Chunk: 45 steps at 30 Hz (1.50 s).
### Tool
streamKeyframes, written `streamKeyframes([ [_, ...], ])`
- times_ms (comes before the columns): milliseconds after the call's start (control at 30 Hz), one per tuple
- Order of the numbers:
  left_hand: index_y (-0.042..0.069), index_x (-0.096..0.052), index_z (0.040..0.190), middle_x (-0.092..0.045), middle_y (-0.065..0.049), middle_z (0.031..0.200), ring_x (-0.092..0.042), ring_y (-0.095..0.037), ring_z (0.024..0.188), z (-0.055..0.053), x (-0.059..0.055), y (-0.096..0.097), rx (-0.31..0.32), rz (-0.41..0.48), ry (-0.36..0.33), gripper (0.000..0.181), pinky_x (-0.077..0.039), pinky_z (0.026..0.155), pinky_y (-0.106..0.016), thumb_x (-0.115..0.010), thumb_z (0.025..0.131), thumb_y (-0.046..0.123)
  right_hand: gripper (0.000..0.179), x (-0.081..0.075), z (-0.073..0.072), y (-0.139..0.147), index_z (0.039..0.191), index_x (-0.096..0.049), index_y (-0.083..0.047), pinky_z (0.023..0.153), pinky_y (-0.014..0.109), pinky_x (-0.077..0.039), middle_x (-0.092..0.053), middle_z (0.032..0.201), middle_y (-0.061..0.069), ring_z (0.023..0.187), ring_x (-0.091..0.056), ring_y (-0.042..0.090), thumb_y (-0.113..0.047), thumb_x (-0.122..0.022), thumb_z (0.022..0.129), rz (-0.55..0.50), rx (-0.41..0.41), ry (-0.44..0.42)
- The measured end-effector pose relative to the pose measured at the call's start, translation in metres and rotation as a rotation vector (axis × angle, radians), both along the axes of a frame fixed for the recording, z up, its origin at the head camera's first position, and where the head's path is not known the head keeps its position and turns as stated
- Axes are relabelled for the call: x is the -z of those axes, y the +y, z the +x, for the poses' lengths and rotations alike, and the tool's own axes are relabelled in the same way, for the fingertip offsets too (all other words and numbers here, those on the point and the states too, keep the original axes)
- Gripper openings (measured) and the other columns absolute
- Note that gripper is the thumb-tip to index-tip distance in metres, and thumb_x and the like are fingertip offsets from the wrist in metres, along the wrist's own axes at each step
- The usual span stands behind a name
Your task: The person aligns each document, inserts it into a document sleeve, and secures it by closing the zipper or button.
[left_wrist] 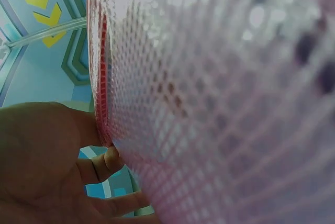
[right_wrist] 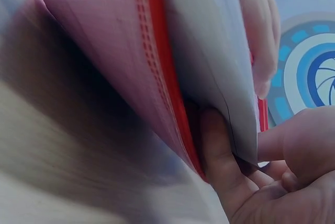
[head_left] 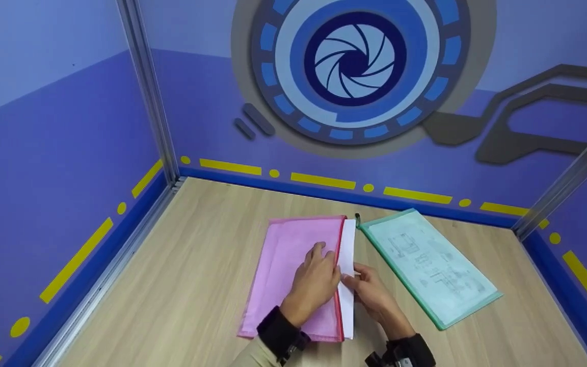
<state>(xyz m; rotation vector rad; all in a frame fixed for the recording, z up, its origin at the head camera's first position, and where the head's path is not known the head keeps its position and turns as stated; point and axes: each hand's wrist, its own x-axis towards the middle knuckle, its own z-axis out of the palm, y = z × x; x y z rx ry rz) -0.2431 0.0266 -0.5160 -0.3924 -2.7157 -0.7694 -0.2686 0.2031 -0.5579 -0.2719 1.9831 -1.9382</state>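
A pink mesh zipper folder lies on the wooden table, its red zipper edge on the right side. White paper sticks out in a strip along that edge. Over the folder, my left hand pinches its zipper side between thumb and fingers. My right hand grips the edge of the white paper, thumb on one face and fingers on the other. In the right wrist view the folder's mouth gapes and the paper stands between the red zipper edges, one finger reaching inside the opening.
To the right lies a green mesh folder with a printed drawing showing through. A small dark loop sits at its upper left corner. Blue-purple panels with metal corner posts enclose the wooden table.
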Motion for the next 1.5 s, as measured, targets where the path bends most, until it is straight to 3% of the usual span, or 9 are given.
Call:
streamKeyframes([
  [200, 0.005, -0.066, 0.096, -0.057, -0.021, 0.139, -0.063, -0.036, 0.122, 0.005, 0.0, 0.007, 0.029, -0.008, 0.013, 0.015, -0.06, 0.083, -0.046, -0.066, 0.102, 0.019, 0.034, 0.002, 0.001, -0.003, 0.137, -0.059, 0.007, 0.065, 0.031, -0.059, -0.072, 0.089, 0.007, 0.076, -0.069, 0.016, -0.002, -0.057, 0.104, 0.033, -0.011, 0.026],
  [533, 0.003, -0.068, 0.101, -0.057, -0.022, 0.14, -0.062, -0.036, 0.124, 0.007, 0.001, 0.012, 0.068, 0.005, 0.036, 0.014, -0.06, 0.086, -0.046, -0.063, 0.104, 0.016, 0.037, 0.005, 0.004, -0.01, 0.137, -0.058, 0.009, 0.057, 0.024, -0.046, -0.057, 0.075, -0.003, 0.064, -0.053, 0.009, 0.004, -0.053, 0.101, 0.022, 0.019, 0.052],
  [767, 0.003, -0.068, 0.105, -0.055, -0.022, 0.144, -0.061, -0.035, 0.128, 0.006, -0.004, 0.008, 0.09, 0.023, -0.002, 0.015, -0.059, 0.089, -0.046, -0.063, 0.106, 0.017, 0.027, 0.006, 0.005, -0.012, 0.124, -0.064, 0.005, 0.053, 0.024, -0.039, -0.053, 0.071, -0.002, 0.058, -0.046, 0.01, 0.005, -0.055, 0.099, 0.054, 0.03, 0.092],
  [1033, 0.01, -0.056, 0.088, -0.054, -0.021, 0.146, -0.066, -0.031, 0.111, 0.002, -0.009, 0.001, 0.103, 0.116, -0.038, 0.02, -0.056, 0.077, -0.038, -0.062, 0.106, 0.018, 0.032, -0.002, 0.001, -0.007, 0.134, -0.055, 0.007, 0.054, 0.024, -0.043, -0.052, 0.072, 0.001, 0.061, -0.047, 0.014, -0.006, -0.057, 0.105, 0.132, 0.0, 0.118],
  [1167, 0.012, -0.054, 0.088, -0.051, -0.021, 0.15, -0.064, -0.028, 0.106, 0.002, -0.013, -0.001, 0.104, 0.157, -0.056, 0.022, -0.052, 0.072, -0.032, -0.062, 0.107, 0.02, 0.033, -0.007, -0.003, -0.002, 0.134, -0.056, 0.007, 0.053, 0.026, -0.047, -0.055, 0.072, 0.003, 0.059, -0.051, 0.015, -0.013, -0.059, 0.107, 0.199, 0.105, 0.13],
  [1300, 0.013, -0.054, 0.087, -0.046, -0.021, 0.155, -0.064, -0.028, 0.107, 0.006, -0.013, 0.004, 0.112, 0.158, -0.054, 0.024, -0.051, 0.07, -0.03, -0.062, 0.107, 0.022, 0.034, -0.009, -0.007, 0.003, 0.133, -0.06, 0.005, 0.055, 0.026, -0.044, -0.059, 0.077, 0.006, 0.063, -0.052, 0.015, -0.017, -0.064, 0.107, 0.295, 0.281, 0.229],
  [1433, 0.013, -0.055, 0.086, -0.046, -0.02, 0.155, -0.065, -0.03, 0.115, 0.011, -0.014, 0.009, 0.131, 0.134, -0.033, 0.023, -0.054, 0.071, -0.031, -0.061, 0.107, 0.022, 0.041, -0.007, -0.009, 0.008, 0.134, -0.06, 0.003, 0.068, 0.028, -0.045, -0.062, 0.093, 0.011, 0.08, -0.055, 0.02, -0.024, -0.069, 0.105, 0.416, 0.438, 0.323],
  [1500, 0.013, -0.056, 0.087, -0.047, -0.02, 0.155, -0.065, -0.03, 0.118, 0.013, -0.014, 0.011, 0.134, 0.128, -0.022, 0.022, -0.056, 0.073, -0.033, -0.061, 0.107, 0.022, 0.048, -0.007, -0.009, 0.011, 0.14, -0.055, 0.001, 0.08, 0.033, -0.048, -0.063, 0.108, 0.015, 0.095, -0.058, 0.025, -0.03, -0.068, 0.106, 0.429, 0.478, 0.312],
])
